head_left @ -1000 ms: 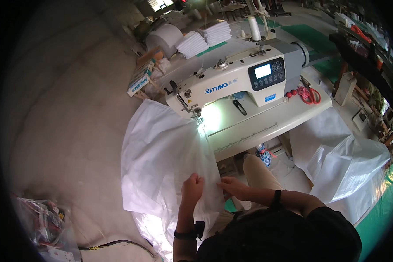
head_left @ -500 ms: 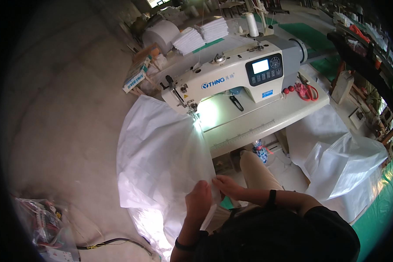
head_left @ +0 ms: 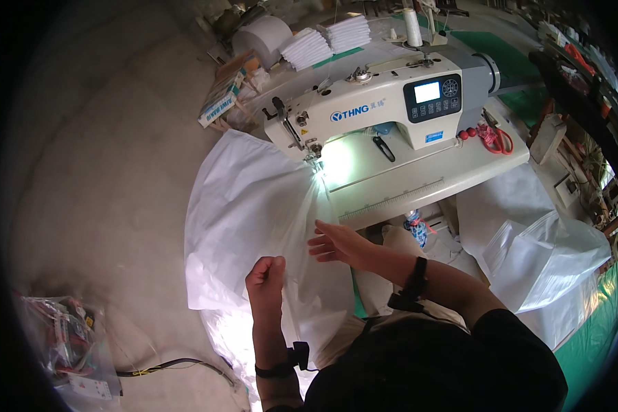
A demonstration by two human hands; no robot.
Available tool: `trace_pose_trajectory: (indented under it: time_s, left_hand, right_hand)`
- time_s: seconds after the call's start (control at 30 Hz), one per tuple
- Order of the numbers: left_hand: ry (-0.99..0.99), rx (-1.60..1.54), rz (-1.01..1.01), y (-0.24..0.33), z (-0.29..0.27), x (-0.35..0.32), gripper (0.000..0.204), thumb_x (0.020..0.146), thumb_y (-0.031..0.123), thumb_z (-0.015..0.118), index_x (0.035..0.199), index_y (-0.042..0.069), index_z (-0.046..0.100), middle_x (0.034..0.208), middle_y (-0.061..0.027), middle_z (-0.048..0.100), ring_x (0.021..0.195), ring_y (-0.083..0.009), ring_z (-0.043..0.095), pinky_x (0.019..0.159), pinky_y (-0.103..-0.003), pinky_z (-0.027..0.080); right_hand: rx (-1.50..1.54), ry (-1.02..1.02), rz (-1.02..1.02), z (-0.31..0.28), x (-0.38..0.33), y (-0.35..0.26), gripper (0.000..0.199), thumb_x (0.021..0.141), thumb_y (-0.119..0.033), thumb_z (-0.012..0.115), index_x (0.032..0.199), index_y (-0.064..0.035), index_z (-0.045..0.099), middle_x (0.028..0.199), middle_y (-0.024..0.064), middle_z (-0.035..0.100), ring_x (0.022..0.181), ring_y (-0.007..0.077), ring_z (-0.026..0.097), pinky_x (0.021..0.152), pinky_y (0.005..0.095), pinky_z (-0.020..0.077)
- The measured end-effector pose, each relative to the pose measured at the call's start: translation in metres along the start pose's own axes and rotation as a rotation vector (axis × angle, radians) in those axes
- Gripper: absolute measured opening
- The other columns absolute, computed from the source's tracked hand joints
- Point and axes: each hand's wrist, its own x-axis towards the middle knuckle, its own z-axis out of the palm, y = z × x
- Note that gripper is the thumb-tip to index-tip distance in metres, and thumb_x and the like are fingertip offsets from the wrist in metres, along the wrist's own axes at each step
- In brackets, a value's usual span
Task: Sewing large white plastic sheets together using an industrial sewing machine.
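Observation:
A large white sheet of fabric (head_left: 237, 199) hangs from under the needle of a white sewing machine (head_left: 378, 99) and drapes down toward my lap. My left hand (head_left: 265, 280) is closed at the sheet, thumb on top, with folds of fabric running beside it; its fingertips are partly hidden. To its right, my right hand (head_left: 338, 244) hovers over the sheet's right side, fingers spread and apart, holding nothing. The machine's lamp lights the needle area, where the sheet's upper edge is gathered under the presser foot (head_left: 316, 166).
Black thread snips (head_left: 384, 149) and red-handled scissors (head_left: 501, 141) lie on the machine table (head_left: 419, 189). More white sheeting (head_left: 529, 254) is heaped at right. Folded white stacks (head_left: 305, 49) and a thread cone (head_left: 412, 27) stand behind. A cable (head_left: 178, 361) crosses the floor.
My hands, close together at the sheet's right edge before, have come apart and moved up. The left went left, still closed; the right let go of the edge and opened.

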Motion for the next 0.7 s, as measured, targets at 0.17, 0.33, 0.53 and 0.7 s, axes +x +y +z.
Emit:
trace_pose_trajectory:
  time_s: [0.17, 0.33, 0.53, 0.7]
  left_hand:
    - [-0.008, -0.013, 0.097, -0.003, 0.003, 0.005, 0.02, 0.088, 0.016, 0.059, 0.072, 0.005, 0.056, 0.063, 0.0078, 0.044, 0.061, -0.0017, 0.035, 0.058, -0.02, 0.029]
    - [0.058, -0.087, 0.057, -0.01, 0.0, 0.007, 0.02, 0.088, 0.012, 0.06, 0.069, 0.006, 0.054, 0.066, 0.0106, 0.04, 0.063, -0.0001, 0.032, 0.057, -0.018, 0.027]
    - [-0.085, 0.791, 0.024, -0.044, -0.01, -0.002, 0.022, 0.084, 0.022, 0.061, 0.073, 0.004, 0.057, 0.068, -0.0088, 0.059, 0.064, -0.0226, 0.057, 0.06, -0.032, 0.043]
    - [-0.378, 1.189, 0.13, -0.061, 0.015, -0.004, 0.022, 0.087, 0.024, 0.049, 0.081, 0.006, 0.059, 0.082, -0.0193, 0.061, 0.078, -0.0375, 0.06, 0.069, -0.045, 0.048]
  right_hand:
    - [0.276, -0.163, 0.065, 0.01, 0.014, 0.006, 0.02, 0.089, -0.029, 0.058, 0.092, -0.0088, 0.056, 0.081, 0.0017, 0.059, 0.062, 0.0097, 0.053, 0.05, 0.0236, 0.0423]
    - [0.416, -0.268, 0.105, 0.0, 0.012, 0.022, 0.01, 0.088, -0.012, 0.058, 0.08, -0.0126, 0.052, 0.064, -0.0047, 0.045, 0.047, 0.0048, 0.035, 0.038, 0.0192, 0.022]
    - [-0.244, 0.007, -0.006, -0.048, -0.01, 0.026, 0.01, 0.083, -0.015, 0.058, 0.075, -0.0102, 0.054, 0.057, -0.0032, 0.042, 0.043, 0.0059, 0.035, 0.037, 0.0226, 0.0257]
    - [-0.684, 0.201, -0.151, -0.071, -0.006, 0.044, 0.013, 0.08, -0.019, 0.058, 0.075, -0.0064, 0.058, 0.057, -0.0015, 0.047, 0.044, 0.0075, 0.042, 0.039, 0.024, 0.0327]
